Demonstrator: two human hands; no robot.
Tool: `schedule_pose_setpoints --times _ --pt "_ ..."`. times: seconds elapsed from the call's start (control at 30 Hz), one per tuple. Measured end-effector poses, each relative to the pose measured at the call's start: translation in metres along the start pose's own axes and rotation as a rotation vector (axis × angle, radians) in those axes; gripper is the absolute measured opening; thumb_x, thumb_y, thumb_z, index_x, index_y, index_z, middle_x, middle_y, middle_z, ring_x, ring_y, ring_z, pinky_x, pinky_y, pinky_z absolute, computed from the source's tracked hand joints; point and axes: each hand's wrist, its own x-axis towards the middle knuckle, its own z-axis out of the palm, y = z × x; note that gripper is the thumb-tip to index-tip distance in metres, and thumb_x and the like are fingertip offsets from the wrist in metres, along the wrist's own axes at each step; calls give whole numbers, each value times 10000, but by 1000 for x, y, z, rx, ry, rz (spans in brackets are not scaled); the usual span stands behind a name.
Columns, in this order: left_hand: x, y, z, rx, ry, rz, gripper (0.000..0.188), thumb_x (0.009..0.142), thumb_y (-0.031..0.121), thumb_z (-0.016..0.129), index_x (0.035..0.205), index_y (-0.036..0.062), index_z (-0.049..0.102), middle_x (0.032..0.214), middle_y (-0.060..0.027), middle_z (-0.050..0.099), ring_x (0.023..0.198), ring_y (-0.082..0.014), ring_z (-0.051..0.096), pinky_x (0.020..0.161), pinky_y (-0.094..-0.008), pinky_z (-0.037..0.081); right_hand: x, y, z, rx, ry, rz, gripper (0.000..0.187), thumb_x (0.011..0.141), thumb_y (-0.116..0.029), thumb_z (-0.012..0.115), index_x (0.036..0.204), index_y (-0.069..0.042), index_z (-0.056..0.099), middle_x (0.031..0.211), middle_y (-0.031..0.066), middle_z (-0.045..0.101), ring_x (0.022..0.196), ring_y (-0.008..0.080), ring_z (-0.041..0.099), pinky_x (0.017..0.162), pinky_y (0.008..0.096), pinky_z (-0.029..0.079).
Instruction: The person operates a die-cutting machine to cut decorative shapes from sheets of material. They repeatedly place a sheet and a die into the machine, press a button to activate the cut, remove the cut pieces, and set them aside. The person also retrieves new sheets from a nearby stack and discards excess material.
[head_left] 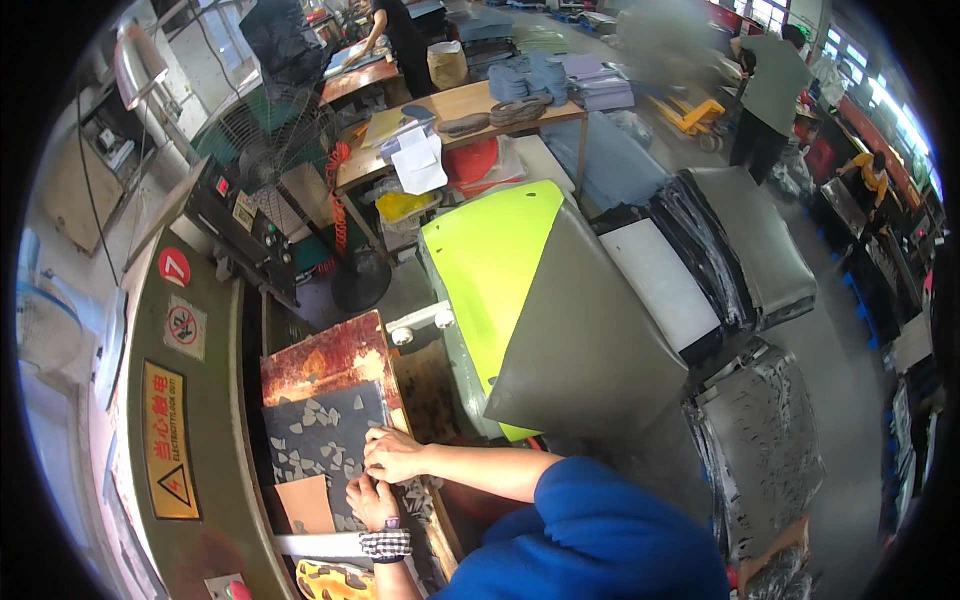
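On the bed of a green press lies a dark sheet [312, 430] strewn with several small grey cut pieces [320, 412]. My right hand [395, 455] reaches in from the right over the sheet's edge, its fingers bent and closed at the surface. Just nearer to me, my left hand [372, 502], with a checkered cuff at the wrist, is also closed, fingers curled down onto the sheet. Whatever the fingertips of either hand hold is hidden or too small to name. More grey pieces [415, 497] are heaped beside my hands. A tan square [305, 505] sits by the left hand.
The green press body [205, 400] stands close on the left. To the right lie a yellow-green sheet [490, 270], a large grey sheet [585, 330] and stacked dark sheets [760, 450]. Behind stand a floor fan [265, 140] and a wooden table [460, 115]. Other people work farther off.
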Motion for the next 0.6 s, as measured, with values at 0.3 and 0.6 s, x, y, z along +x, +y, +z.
schedule_pose_setpoints --times 0.3,0.6 --pt "-48 -3 -72 -58 -142 183 1093 643 445 803 1476 4 250 1467 -335 249 1309 -506 319 1112 -562 249 -4 -18 -25 186 79 88 335 837 -277 702 1072 -39 676 1145 159 626 1149 328 552 974 444 440" --pt "-38 -16 -67 135 -130 285 1253 420 392 914 1447 0 312 1319 -217 460 1129 -395 464 992 -473 415 2 -14 -11 -217 -42 114 573 884 -485 594 1320 -115 561 1352 232 511 1336 403 393 1106 473 323"
